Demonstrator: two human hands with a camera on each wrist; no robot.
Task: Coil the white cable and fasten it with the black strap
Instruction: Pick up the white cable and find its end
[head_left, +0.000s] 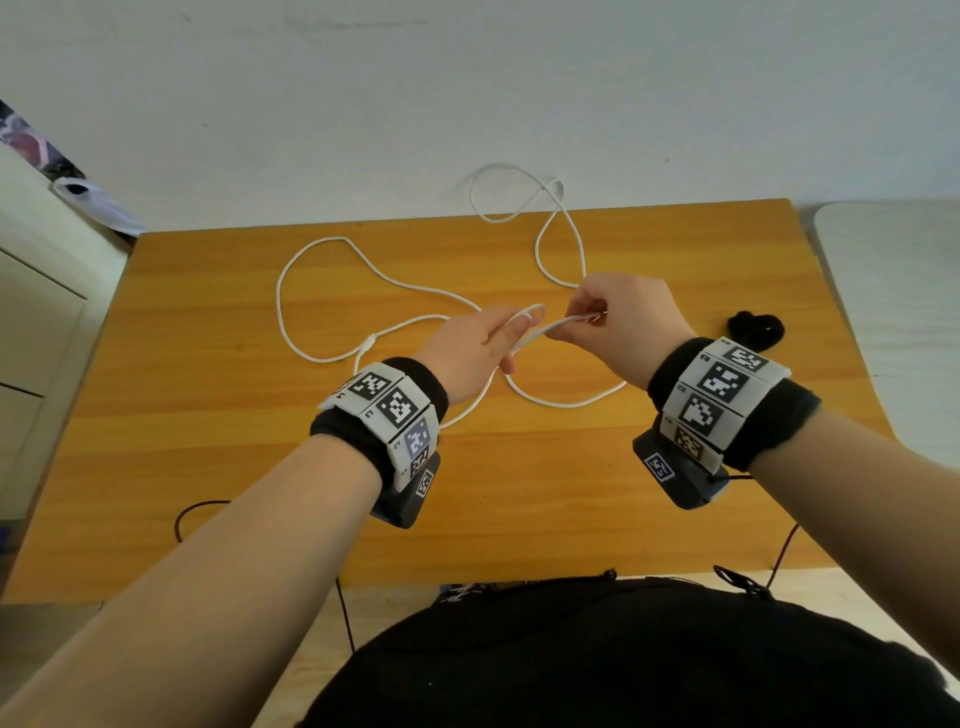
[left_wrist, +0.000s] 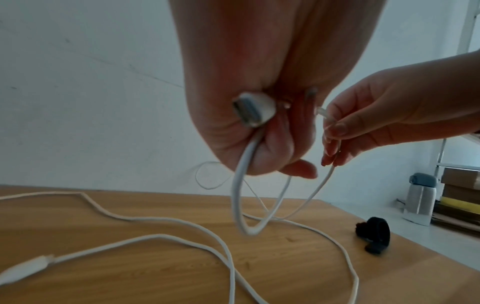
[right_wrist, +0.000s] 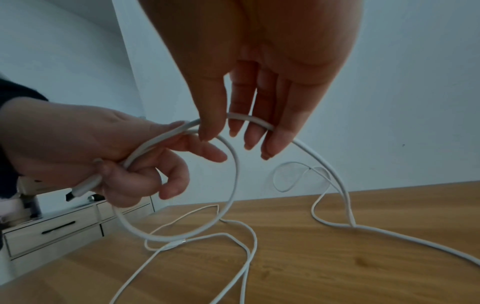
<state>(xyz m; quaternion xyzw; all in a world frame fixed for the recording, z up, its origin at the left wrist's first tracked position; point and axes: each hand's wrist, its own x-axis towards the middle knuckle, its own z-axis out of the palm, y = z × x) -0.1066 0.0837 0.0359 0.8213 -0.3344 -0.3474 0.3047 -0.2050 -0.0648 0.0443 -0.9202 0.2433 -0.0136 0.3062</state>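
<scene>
The white cable (head_left: 332, 244) lies in loose bends over the wooden table (head_left: 208, 467), its far loop hanging past the back edge. My left hand (head_left: 488, 338) grips the cable's plug end (left_wrist: 255, 110) in its fist, and one loop (right_wrist: 231, 185) hangs below it. My right hand (head_left: 592, 317) pinches the cable (right_wrist: 249, 119) just right of the left hand, both raised above the table. The black strap (head_left: 756, 328), rolled up, lies on the table right of my right hand; it shows in the left wrist view too as the strap (left_wrist: 374, 234).
A white drawer unit (head_left: 31, 332) stands left of the table. A white surface (head_left: 893, 291) on the right carries a bottle (left_wrist: 420, 197) and stacked books (left_wrist: 459, 197). A wall runs behind. Thin black wires (head_left: 197, 512) trail at the near edge.
</scene>
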